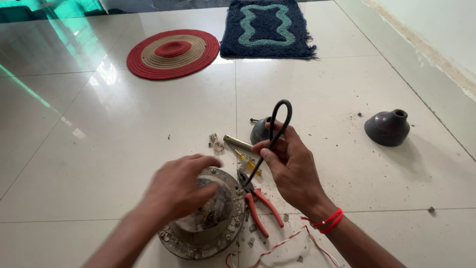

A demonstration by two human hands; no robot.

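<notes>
Between your two hands, low on the tiled floor (347,89), sits the round grey metal housing (206,233), dusty and ringed with crumbled debris. Your left hand (181,186) is spread over its domed top, fingers curled down onto it in a loose cupping hold; motion blur hides how firmly it presses. It looks heavy and rigid, with a gritty surface, so it should not slip, and the broad flange below your palm looks like the steadier place to grasp it.

Your right hand (292,164) is closed around a black looped cable (276,131), pinching it mid-length so the loop stands up above your fingers. It seems stiff yet bendable and light; holding it near the lower end would probably control it better.

Just below that hand lie red-handled pliers (260,206), touching the housing's edge. Beyond your fingers are a brass tube (238,143) and a dark cup (259,133). Well off to your right stands a grey bell-shaped cover (387,127).
</notes>
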